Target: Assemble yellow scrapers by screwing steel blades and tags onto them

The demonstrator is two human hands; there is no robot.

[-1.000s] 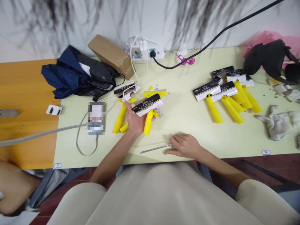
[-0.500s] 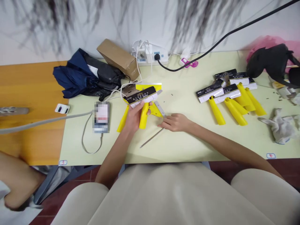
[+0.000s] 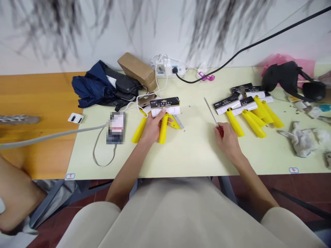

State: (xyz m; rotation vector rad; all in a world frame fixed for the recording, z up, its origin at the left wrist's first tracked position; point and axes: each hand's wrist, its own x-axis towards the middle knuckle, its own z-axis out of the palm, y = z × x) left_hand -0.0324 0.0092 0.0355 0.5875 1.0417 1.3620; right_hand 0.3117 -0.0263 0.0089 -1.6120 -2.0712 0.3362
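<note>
My left hand is closed round a yellow scraper, its thumb on the black-and-white card label at the top. Beneath and beside it lies another yellow handle, and a yellow piece with a metal blade edge sticks out at the right. My right hand grips a screwdriver by its red handle, the long shaft pointing up and to the left. Just right of that hand is a pile of labelled yellow scrapers.
Along the back are a cardboard box, a dark blue umbrella-like bundle, a power strip with cables and a pink-and-white clip. At the right sit a black mask-like item and crumpled gloves. Another person's leg shows at lower left.
My right hand has moved right, away from the left hand, and the screwdriver shaft now points away from me rather than toward me. The scraper in my left hand has turned more upright.
</note>
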